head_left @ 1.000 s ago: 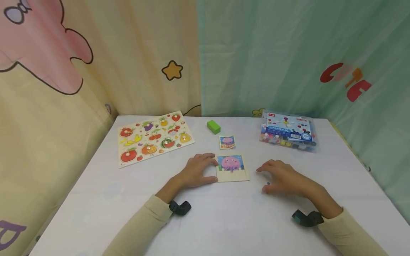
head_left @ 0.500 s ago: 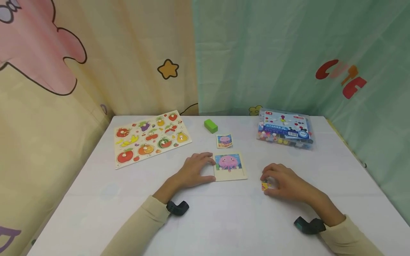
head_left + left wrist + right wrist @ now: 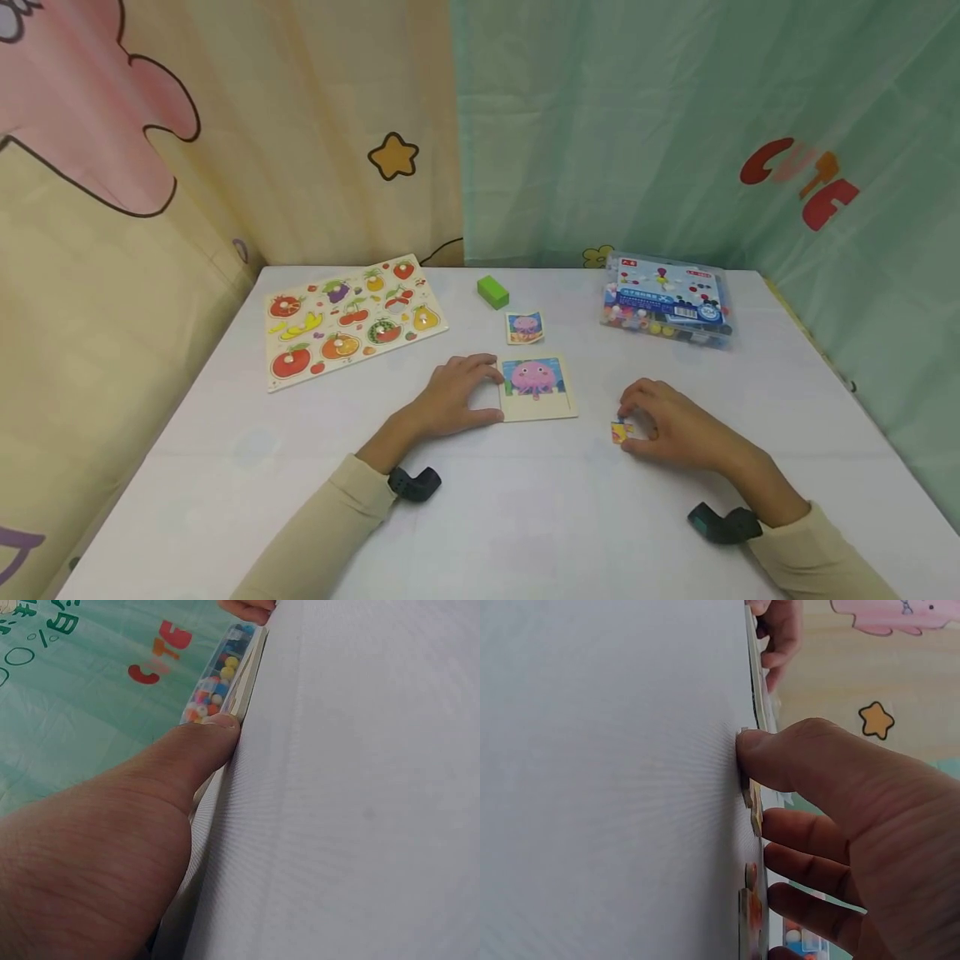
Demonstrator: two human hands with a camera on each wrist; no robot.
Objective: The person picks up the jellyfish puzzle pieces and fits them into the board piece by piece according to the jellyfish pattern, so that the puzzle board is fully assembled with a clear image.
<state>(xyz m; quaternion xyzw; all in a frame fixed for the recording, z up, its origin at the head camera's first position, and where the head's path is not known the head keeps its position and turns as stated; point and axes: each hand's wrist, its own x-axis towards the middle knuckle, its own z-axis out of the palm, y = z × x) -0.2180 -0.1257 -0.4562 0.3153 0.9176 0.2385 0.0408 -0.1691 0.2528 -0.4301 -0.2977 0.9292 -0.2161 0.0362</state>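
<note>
A square puzzle tray [image 3: 537, 408] lies mid-table, its upper part filled with a pink jellyfish picture and a pale bare strip along the bottom. My left hand [image 3: 456, 398] holds its left edge, thumb at the near corner and fingers at the far one. To the right, my right hand [image 3: 675, 427] pinches a small yellow-and-orange puzzle piece [image 3: 619, 432] between thumb and finger, low over the table. The right wrist view has the thumb against the edge of this piece [image 3: 756, 814]; another piece [image 3: 749, 919] lies under the other fingers. The palm hides part of this from above.
A small jellyfish picture card [image 3: 524, 328] lies behind the tray, with a green block [image 3: 492, 292] beyond it. A fruit peg puzzle board [image 3: 352, 321] is at the back left. A clear box of colored beads [image 3: 666, 300] sits at the back right, before the curtain.
My right hand has closed from a spread pose, and a puzzle piece now shows at its fingertips. The left hand stays at the tray's edge. The head view has shifted slightly.
</note>
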